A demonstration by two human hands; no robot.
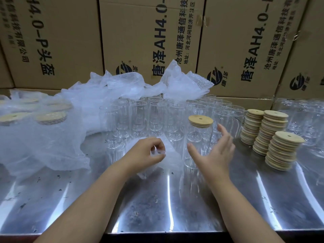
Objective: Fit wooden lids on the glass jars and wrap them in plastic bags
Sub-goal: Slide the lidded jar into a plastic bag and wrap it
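A tall glass jar (pixel 198 142) stands upright in the middle of the steel table (pixel 157 204), with a round wooden lid (pixel 200 121) on its mouth. My right hand (pixel 214 151) is spread open just right of the jar, fingers straight, apart from the glass or barely at it. My left hand (pixel 146 153) pinches the edge of a clear plastic bag (pixel 157 165) that lies on the table left of the jar. Several bare glass jars (pixel 140 116) stand in rows behind.
Three stacks of wooden lids (pixel 270 135) stand at the right. Wrapped, lidded jars (pixel 35 118) lie at the left under crumpled bubble plastic (pixel 122 85). More glasses (pixel 301 118) are at the far right. Cardboard boxes (pixel 149 41) wall the back.
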